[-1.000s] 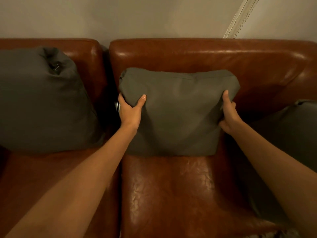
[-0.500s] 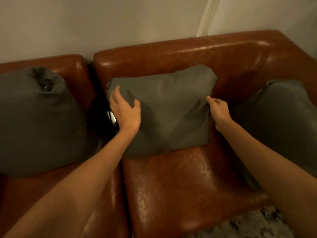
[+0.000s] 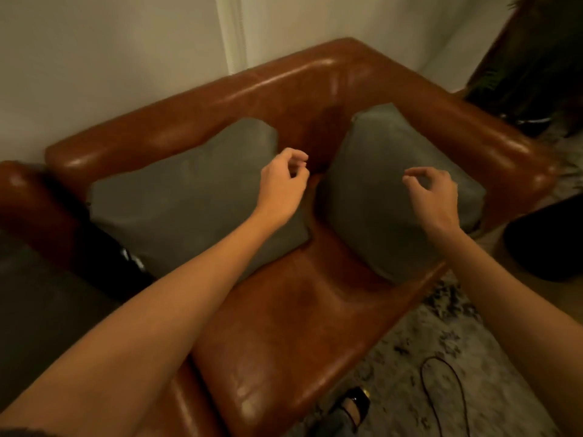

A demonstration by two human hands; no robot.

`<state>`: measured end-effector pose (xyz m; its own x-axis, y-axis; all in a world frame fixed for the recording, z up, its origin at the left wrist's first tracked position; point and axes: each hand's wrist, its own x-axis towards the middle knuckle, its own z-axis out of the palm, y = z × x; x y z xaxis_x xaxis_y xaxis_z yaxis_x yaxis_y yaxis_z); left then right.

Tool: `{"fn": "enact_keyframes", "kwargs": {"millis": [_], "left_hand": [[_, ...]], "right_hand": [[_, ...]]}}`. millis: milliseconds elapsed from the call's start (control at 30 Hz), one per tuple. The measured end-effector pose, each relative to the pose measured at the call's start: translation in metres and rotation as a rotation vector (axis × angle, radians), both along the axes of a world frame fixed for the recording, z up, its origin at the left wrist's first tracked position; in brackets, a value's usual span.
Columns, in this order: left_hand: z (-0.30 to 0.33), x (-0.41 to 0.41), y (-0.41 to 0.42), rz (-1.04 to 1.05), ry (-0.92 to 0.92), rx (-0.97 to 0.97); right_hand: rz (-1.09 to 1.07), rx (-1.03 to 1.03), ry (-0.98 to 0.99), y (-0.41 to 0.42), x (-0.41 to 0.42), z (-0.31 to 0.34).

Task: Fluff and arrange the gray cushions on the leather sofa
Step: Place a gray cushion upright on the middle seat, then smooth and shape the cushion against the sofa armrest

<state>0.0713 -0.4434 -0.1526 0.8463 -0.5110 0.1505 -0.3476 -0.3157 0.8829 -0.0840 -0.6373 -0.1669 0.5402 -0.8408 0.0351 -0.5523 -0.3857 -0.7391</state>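
Note:
A gray cushion (image 3: 189,200) leans against the backrest of the brown leather sofa (image 3: 299,310). A second gray cushion (image 3: 378,184) leans in the sofa's right corner against the armrest. A third gray cushion (image 3: 38,310) shows at the left edge. My left hand (image 3: 282,184) hovers over the right edge of the middle cushion, fingers loosely curled, holding nothing. My right hand (image 3: 432,192) hovers over the corner cushion, fingers also loosely curled and empty.
A patterned rug (image 3: 473,357) lies right of the sofa with a thin dark cable (image 3: 448,383) on it. A dark round object (image 3: 545,241) stands beyond the armrest. A plant (image 3: 536,74) fills the far right corner. The wall is just behind the sofa.
Both hands let go of the middle cushion and moved right; the right hand is now over the corner cushion. The view swung right, bringing the armrest and rug into sight.

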Motion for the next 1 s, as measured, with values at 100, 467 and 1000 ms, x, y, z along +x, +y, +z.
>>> {"fn": "enact_keyframes", "kwargs": {"millis": [100,467,1000], "left_hand": [[0.002,-0.019,-0.049,-0.148,0.029,0.065],[-0.02,-0.039,-0.213,-0.167,0.213,0.375],[-0.065,-0.029,-0.271,-0.139,0.275,0.506]], "right_hand": [[-0.088,-0.017,0.046,-0.034,-0.036,0.002],[0.008,0.312,0.137,-0.133,-0.082,-0.045],[0.079,0.423,-0.053,-0.15,-0.074,-0.084]]}}
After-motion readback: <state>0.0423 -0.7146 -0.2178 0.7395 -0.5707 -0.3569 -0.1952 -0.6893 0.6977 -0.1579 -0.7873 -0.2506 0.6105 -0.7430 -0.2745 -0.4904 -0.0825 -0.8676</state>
